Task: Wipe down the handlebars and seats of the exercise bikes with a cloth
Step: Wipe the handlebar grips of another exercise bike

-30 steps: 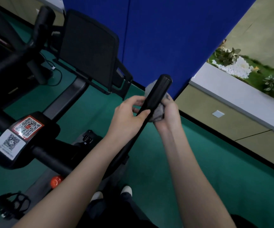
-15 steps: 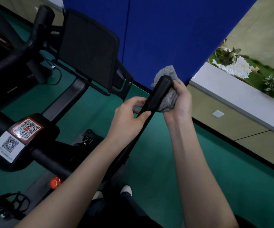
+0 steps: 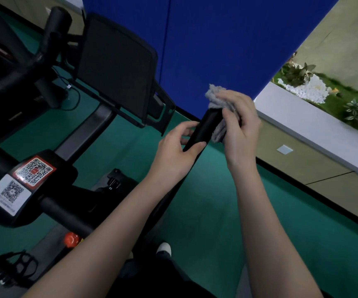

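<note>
A black exercise bike fills the left half of the view. Its right handlebar (image 3: 206, 127) rises as a black tube toward the blue wall. My left hand (image 3: 177, 151) grips that tube from the left, thumb across its front. My right hand (image 3: 240, 127) holds a grey cloth (image 3: 215, 97) wrapped over the tube's top end, so the tip is hidden under the cloth. The left handlebar (image 3: 55, 24) stands at the upper left. No seat is in view.
The bike's dark screen (image 3: 115, 69) sits between the handlebars. QR-code stickers (image 3: 23, 179) mark the stem, with a red knob (image 3: 71, 238) and a pedal (image 3: 12, 267) below. A blue partition (image 3: 227, 39) and a planter ledge (image 3: 303, 117) stand close behind on green floor.
My right hand has slid the cloth up the handlebar from its middle to its top end. My left hand has kept its grip lower on the tube.
</note>
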Action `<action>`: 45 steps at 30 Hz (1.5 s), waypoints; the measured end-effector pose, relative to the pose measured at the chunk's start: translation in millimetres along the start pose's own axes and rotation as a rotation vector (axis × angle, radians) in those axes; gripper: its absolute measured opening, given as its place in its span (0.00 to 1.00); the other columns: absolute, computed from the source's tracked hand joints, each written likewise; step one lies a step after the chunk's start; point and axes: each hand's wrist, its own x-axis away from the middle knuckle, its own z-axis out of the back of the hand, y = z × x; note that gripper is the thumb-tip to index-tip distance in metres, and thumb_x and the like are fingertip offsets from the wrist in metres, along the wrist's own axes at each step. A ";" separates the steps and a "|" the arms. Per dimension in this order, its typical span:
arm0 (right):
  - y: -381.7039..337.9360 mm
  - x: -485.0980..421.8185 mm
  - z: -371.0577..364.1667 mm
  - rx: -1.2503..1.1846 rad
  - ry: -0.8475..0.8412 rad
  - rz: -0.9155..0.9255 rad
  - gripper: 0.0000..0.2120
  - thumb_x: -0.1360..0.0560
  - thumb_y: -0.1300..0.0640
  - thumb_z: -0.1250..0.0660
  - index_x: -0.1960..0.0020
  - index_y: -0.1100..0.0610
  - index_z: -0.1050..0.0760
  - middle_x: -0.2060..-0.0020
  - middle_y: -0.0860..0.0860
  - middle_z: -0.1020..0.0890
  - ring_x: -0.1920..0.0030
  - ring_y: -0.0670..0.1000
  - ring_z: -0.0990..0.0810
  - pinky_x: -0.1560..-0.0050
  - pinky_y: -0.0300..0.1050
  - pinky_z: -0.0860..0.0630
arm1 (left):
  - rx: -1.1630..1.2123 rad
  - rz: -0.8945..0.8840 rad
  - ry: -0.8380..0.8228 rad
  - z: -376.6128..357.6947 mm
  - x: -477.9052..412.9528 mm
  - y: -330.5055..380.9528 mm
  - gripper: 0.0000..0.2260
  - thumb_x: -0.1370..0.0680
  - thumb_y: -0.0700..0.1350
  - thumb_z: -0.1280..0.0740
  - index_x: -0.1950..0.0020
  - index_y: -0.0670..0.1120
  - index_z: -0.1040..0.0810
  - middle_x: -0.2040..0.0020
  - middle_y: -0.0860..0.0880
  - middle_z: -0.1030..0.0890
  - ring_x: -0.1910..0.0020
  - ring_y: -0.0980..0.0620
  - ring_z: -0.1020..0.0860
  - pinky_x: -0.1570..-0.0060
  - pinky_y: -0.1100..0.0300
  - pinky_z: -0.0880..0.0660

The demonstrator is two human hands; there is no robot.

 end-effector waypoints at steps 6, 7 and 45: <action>-2.6 -23.8 7.1 0.215 -0.217 0.053 0.11 0.27 0.64 0.41 0.53 0.58 0.20 0.57 0.46 0.19 0.52 0.49 0.24 0.49 0.40 0.30 | 0.043 0.016 -0.016 1.4 -2.0 0.0 0.15 0.26 0.42 0.29 0.44 0.57 0.25 0.52 0.61 0.23 0.52 0.60 0.23 0.50 0.63 0.26; -5.0 -34.4 6.7 0.209 -0.297 -0.049 0.11 0.27 0.62 0.42 0.56 0.55 0.21 0.61 0.46 0.20 0.58 0.46 0.24 0.56 0.39 0.30 | 0.044 0.018 -0.013 1.1 -2.2 0.2 0.15 0.26 0.42 0.29 0.45 0.57 0.25 0.53 0.61 0.23 0.53 0.59 0.23 0.50 0.63 0.26; -28.3 0.8 -7.9 0.500 -0.091 0.079 0.11 0.23 0.64 0.43 0.45 0.60 0.23 0.50 0.51 0.22 0.45 0.53 0.29 0.48 0.29 0.39 | -0.094 -0.032 -0.150 29.3 22.8 -7.5 0.17 0.25 0.42 0.30 0.37 0.49 0.25 0.39 0.51 0.22 0.43 0.55 0.23 0.43 0.55 0.24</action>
